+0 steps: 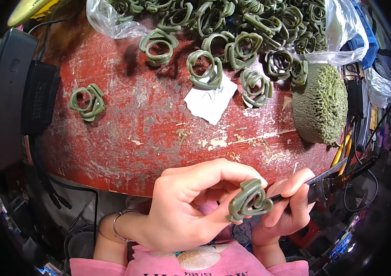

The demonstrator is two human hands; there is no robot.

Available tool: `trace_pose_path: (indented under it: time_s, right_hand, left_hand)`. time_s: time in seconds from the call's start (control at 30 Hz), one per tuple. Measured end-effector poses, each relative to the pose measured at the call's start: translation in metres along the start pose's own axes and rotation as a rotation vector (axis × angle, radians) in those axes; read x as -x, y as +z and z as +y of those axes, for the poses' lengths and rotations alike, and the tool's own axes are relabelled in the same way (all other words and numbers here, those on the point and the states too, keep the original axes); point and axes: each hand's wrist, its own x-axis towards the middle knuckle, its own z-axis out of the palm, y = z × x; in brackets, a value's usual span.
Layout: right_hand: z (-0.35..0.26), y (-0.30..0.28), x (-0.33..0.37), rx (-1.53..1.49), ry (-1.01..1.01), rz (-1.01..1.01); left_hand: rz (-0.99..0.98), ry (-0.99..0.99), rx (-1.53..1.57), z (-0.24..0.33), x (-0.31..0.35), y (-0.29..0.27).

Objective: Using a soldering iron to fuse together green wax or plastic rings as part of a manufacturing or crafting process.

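Observation:
My left hand point(184, 202) pinches a green curled ring-shaped piece point(250, 200) near the table's front edge. The piece has a flat top and scrolled loops, and looks like moulded wax or plastic. Close beside it, the fingers of my right hand point(292, 198) are closed round a thin dark rod-like tool point(326, 175). Its tip reaches the right side of the piece; whether they touch I cannot tell. Similar green pieces lie beyond my hands: one alone at the left point(87, 102), another partly on a torn white paper scrap point(211, 103).
A clear plastic bag point(349, 32) full of green pieces spills onto the red scuffed table point(135, 124). At the right stands a rough green porous block point(319, 103). A black device point(14, 96) with cables flanks the left edge. Pale shavings point(218, 142) dot the middle.

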Motion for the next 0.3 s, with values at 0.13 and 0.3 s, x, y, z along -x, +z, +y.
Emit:
trace_pose_path:
  time_s: [0.13,0.3]
  right_hand:
    - [-0.0015,-0.0029,0.0000,-0.021,0.032,-0.029]
    - [0.0014,-0.0032,-0.0006,-0.043,0.045,0.008]
  left_hand:
    - [-0.037,0.103,-0.044,-0.0067,-0.0022,-0.0019]
    - [-0.044,0.027,-0.003,-0.0008,-0.0006,-0.0023]
